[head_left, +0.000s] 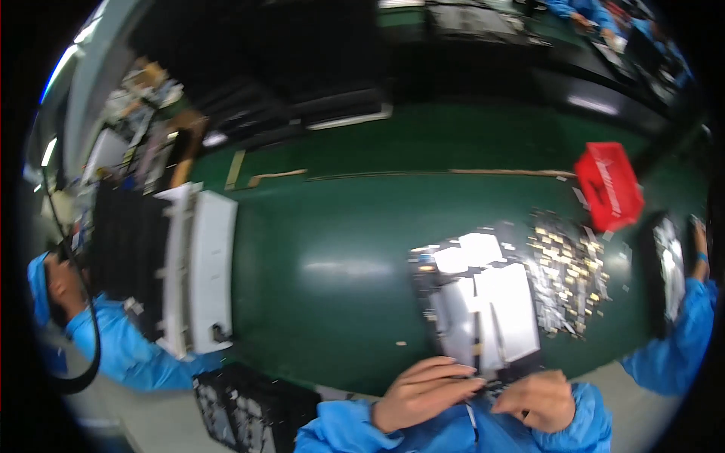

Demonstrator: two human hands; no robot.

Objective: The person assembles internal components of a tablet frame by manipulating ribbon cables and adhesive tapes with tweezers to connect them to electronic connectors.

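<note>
Blurred view; I can't tell what the small part betw. my hands is; left hand (pixel 423 391) fingers curled at near edge of the dark board (pixel 483 309); right hand (pixel 538 399) pinched, grip unclear.

A wide green worktable (pixel 332 249) with a glossy top carries everything here. Near its front edge lies a black flat assembly (pixel 479 309) with white sheets on its upper face, reaching up toward the middle of the table. Just to its right a patch of small shiny metal pieces (pixel 568 275) is scattered over the green surface. Beyond that patch, toward the far right, stands a red plastic bin (pixel 609 186). At the right rim lies a dark tray (pixel 667 268) with pale parts in it. On the left side stand white panels (pixel 202 272) beside a dark stack. Strips of tan tape (pixel 276 176) run across the far part of the top.
</note>
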